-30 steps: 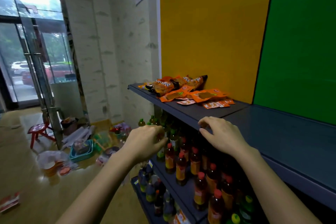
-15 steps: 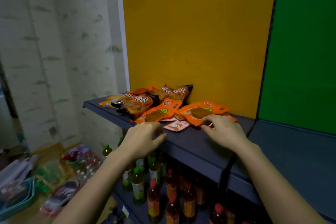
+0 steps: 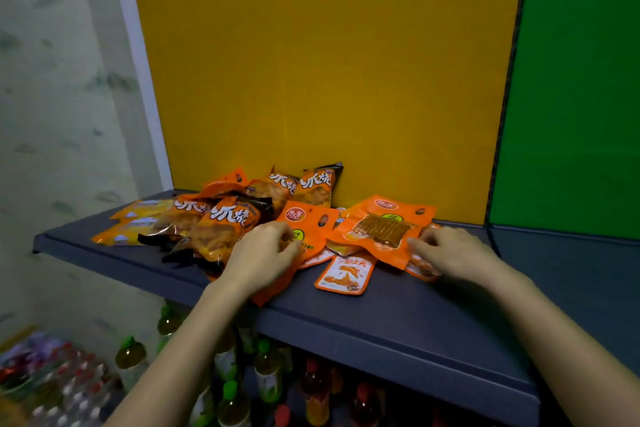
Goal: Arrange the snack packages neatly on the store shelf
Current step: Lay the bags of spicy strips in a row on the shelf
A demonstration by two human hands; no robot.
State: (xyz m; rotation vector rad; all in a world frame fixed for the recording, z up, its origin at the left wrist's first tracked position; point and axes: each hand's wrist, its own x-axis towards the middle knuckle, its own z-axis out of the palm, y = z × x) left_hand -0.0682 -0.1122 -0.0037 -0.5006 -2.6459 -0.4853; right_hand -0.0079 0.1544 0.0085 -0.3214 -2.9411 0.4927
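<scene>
My left hand [image 3: 266,253] rests curled on the snack pile, fingers gripping the edge of an orange flat pkg [image 3: 308,229]. My right hand [image 3: 450,251] pinches the right edge of the windowed orange pkg [image 3: 384,229], partly over a small sachet [image 3: 420,267]. The snack pkgs sit in a loose heap at 12 o'clock on the dark grey shelf [image 3: 398,315], pushed toward the back. Dark-trimmed bags [image 3: 221,222] lie at 10 o'clock, yellow pkgs [image 3: 135,222] further left near the shelf end. One small orange sachet [image 3: 346,274] lies alone, nearer the front edge. Behind: yellow panel [image 3: 329,62], green panel [image 3: 575,80] at 2 o'clock, pale wall [image 3: 62,80] at 9. Below the shelf at 6–7 o'clock, drink bottles [image 3: 228,402] w/ green and red caps.
</scene>
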